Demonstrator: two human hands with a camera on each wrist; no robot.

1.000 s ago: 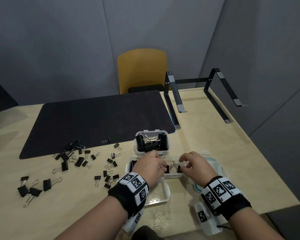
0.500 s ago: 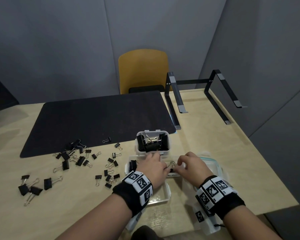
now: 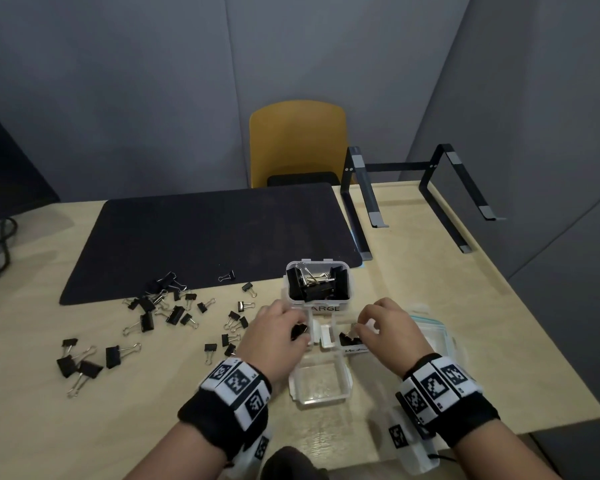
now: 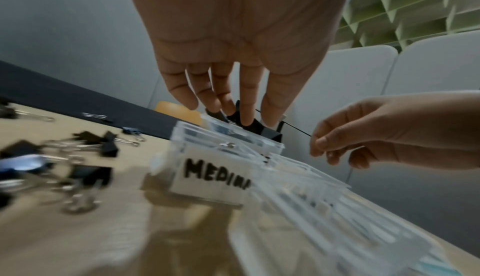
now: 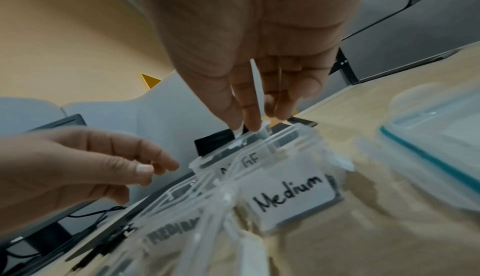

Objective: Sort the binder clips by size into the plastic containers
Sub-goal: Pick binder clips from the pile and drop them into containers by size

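Note:
Two clear boxes marked MEDIUM (image 4: pixel 215 174) and Medium (image 5: pixel 291 194) sit side by side in front of the box marked LARGE (image 3: pixel 288 285), which holds big black clips. My left hand (image 3: pixel 300 329) pinches a black binder clip (image 3: pixel 298 332) over the left box; the left wrist view shows thumb and forefinger on that clip (image 4: pixel 262 130). My right hand (image 3: pixel 359 327) has thumb and forefinger pinched at the wire handle of a small black clip (image 3: pixel 349 338) in the right box. Several loose clips (image 3: pixel 167 310) lie scattered to the left.
An empty clear box (image 3: pixel 321 388) lies just in front of my hands. Clear lids with teal seals (image 3: pixel 437 334) are stacked to the right. A black mat (image 3: pixel 205 237), a metal laptop stand (image 3: pixel 361 209) and a yellow chair (image 3: pixel 297 143) stand farther back.
My hands were close together on clips between the two boxes. They have drawn apart, the left one leftward and the right one rightward, each at its own clip.

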